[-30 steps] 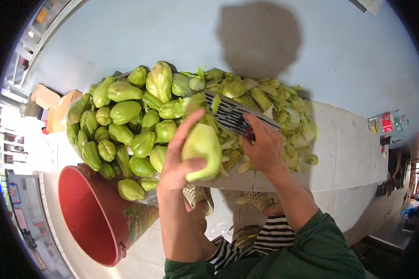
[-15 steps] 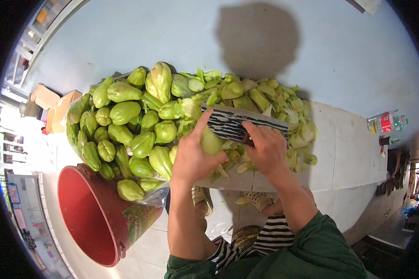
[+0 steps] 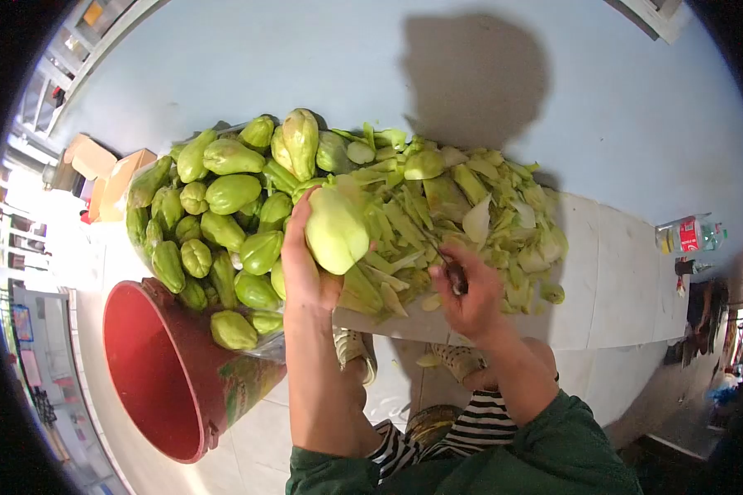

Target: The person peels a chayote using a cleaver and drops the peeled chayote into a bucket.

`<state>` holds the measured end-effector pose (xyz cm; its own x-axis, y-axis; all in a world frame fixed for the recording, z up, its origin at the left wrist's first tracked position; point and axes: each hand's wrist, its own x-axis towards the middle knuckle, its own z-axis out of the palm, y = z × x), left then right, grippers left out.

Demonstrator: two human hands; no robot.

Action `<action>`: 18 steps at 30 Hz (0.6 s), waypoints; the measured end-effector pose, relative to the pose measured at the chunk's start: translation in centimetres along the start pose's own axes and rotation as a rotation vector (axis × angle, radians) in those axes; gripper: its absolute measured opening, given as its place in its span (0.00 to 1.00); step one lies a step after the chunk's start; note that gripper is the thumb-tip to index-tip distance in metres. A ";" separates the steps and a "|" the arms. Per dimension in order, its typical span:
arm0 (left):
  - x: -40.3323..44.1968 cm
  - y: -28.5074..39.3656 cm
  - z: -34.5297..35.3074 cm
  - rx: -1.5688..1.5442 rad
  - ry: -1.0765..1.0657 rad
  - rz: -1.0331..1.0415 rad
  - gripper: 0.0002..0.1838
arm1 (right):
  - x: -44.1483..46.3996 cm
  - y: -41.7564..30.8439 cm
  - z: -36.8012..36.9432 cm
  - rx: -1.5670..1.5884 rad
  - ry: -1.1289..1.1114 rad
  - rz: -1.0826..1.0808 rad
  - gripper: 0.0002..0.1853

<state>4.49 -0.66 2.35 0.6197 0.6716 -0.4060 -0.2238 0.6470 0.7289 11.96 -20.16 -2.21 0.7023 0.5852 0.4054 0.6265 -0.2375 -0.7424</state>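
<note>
I see over my feed the left hand (image 3: 308,276) cupped around a pale peeled chayote (image 3: 337,233) and the right hand (image 3: 472,290) closed round a knife (image 3: 456,278) by its dark handle, with peelings (image 3: 504,239) spread just past them, unpeeled chayotes (image 3: 233,195) heaped leftward, and a pale blue wall (image 3: 289,66) beyond.

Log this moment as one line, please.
left hand: holding peeled squash | right hand: gripping knife, blade apart from squash | beneath: peelings | left side: unpeeled squashes, red bucket
</note>
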 end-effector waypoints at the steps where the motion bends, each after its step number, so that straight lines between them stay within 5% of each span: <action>1: 0.2 0.1 -0.4 -0.001 0.005 0.005 0.25 | -0.1 -0.2 0.3 0.004 -0.004 -0.003 0.18; 3: 0.7 0.0 -1.4 -0.170 -0.162 -0.101 0.24 | -0.3 -0.6 0.8 0.051 0.009 -0.160 0.12; 18: 1.6 -1.5 -1.8 -0.316 0.035 -0.078 0.19 | -2.0 -0.6 3.1 0.113 -0.043 -0.314 0.18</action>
<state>4.49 0.05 -0.38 0.6187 0.6245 -0.4766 -0.4027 0.7731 0.4901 9.15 -18.81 -4.27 0.4644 0.6485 0.6031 0.7669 0.0461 -0.6401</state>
